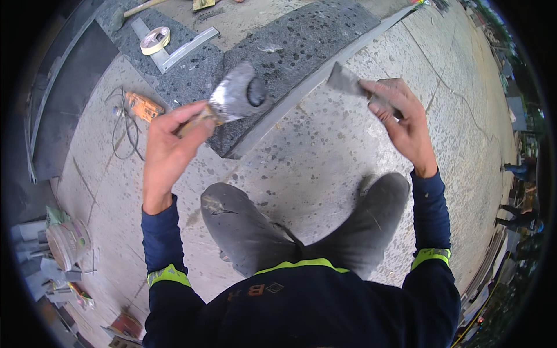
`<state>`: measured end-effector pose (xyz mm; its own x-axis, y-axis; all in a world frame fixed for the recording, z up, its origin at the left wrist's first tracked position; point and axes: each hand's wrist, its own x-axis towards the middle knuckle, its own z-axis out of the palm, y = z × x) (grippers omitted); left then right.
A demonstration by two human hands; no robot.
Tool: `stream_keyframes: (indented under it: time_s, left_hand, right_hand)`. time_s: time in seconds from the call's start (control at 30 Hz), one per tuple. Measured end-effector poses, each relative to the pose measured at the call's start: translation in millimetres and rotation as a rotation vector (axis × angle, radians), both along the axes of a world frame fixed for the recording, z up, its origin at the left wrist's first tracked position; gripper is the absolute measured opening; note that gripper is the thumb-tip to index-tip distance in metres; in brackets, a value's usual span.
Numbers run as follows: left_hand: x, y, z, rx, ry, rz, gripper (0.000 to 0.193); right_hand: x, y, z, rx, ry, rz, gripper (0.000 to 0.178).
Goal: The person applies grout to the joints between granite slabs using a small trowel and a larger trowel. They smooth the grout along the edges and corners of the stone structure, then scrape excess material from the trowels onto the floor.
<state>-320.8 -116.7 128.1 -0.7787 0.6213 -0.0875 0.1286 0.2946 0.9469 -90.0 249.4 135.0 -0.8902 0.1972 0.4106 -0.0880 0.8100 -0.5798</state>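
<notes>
My left hand (172, 148) grips the handle of a putty knife (229, 95), whose wide shiny blade carries a blob of dark paste (256, 91). This blade is slightly blurred and appears above a dark grey stone slab (316, 35) dotted with wet-looking spots. In my right hand (406, 119) is a smaller flat scraper (343, 80), pinched between thumb and fingers, its grey blade pointing left near the slab's pale front edge (290, 110). The two tools are apart. Part of each handle is hidden by my fingers.
On the slab lie a roll of tape (155, 40) and a metal angle strip (191, 46). An orange power tool (144, 107) with a coiled cord rests left on the spotted concrete floor (307, 174). A bucket (65, 246) stands among scraps lower left. People are at far right.
</notes>
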Motion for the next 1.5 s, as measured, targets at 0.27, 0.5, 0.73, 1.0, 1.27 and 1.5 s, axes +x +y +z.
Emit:
stream_keyframes:
  time_s: [0.27,0.5,0.73,1.0,1.27,1.5]
  left_hand:
    - [42.1,33.0,-20.2,-0.012,0.208,-0.095,0.038]
    - [95.1,46.5,-45.3,-0.027,0.339,-0.020,0.037]
    - [185.0,84.6,-58.9,0.209,0.317,-0.067,0.028]
    - [274.4,110.9,-68.2,-0.002,0.199,-0.405,0.034]
    - [279.4,61.9,-69.3,-0.154,0.226,-0.353,0.038]
    - [280.7,51.6,-66.4,-0.121,0.295,-0.323,0.039]
  right_hand:
    - [19.8,-44.6,15.9,0.564,0.024,0.070,0.052]
    - [58.6,-26.5,-19.2,0.622,-0.095,-0.039,0.053]
    - [41.7,-6.6,-141.2,-0.350,0.123,-0.149,0.047]
    - [-34.3,-131.4,-270.5,-0.811,0.418,-0.291,0.049]
    - [-94.0,-156.1,-281.8,-0.621,0.644,-0.374,0.043]
    - [-102.3,-175.3,-288.1,-0.544,0.703,-0.392,0.041]
